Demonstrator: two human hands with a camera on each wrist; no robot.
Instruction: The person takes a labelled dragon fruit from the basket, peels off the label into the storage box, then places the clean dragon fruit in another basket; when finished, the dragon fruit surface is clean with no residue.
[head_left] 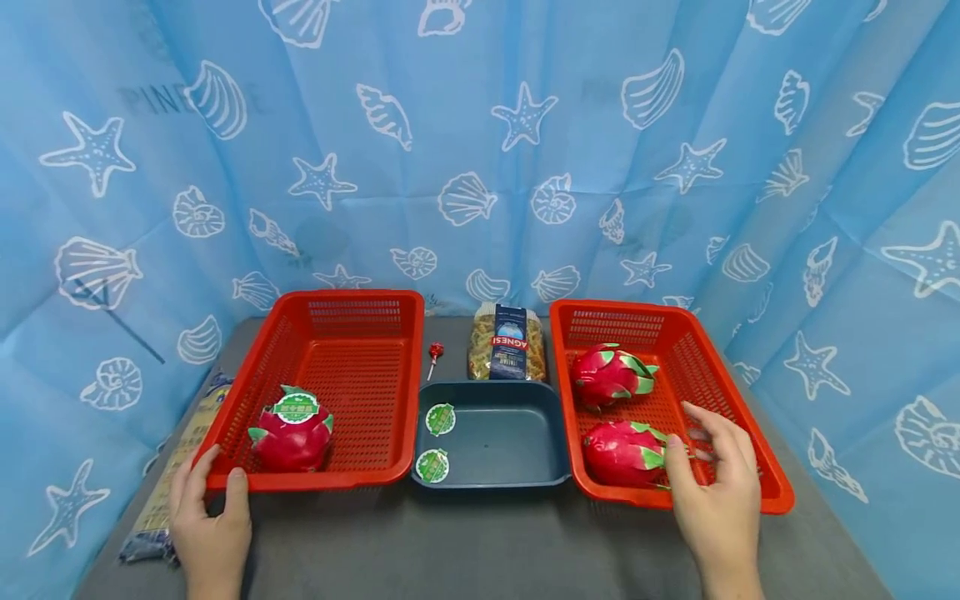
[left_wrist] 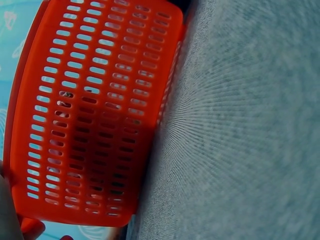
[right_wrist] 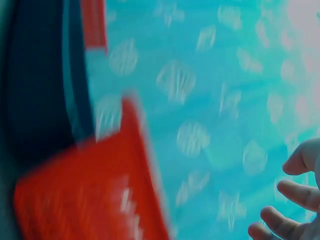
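Observation:
My left hand (head_left: 210, 521) is at the front left corner of the left red basket (head_left: 337, 479), fingertips and thumb right at its rim. In the left wrist view a perforated basket wall (left_wrist: 100, 115) fills the left half. Inside that basket sits a dragon fruit (head_left: 292, 442) bearing a round green sticker. My right hand (head_left: 720, 492) hovers over the front of the right red basket (head_left: 776, 492), fingers bent loosely, holding nothing. Beside its thumb lies one dragon fruit (head_left: 622, 454); another dragon fruit (head_left: 607, 375) is behind it. Loose fingers (right_wrist: 290, 220) show in the right wrist view.
Between the baskets stands a dark blue tray (head_left: 502, 481) with two green stickers. Behind it are a pasta bag (head_left: 510, 342) and a red lollipop (head_left: 435, 352). A long packet (head_left: 168, 487) lies left of the left basket. Blue shell-patterned curtains (head_left: 480, 150) enclose the grey table (head_left: 525, 542).

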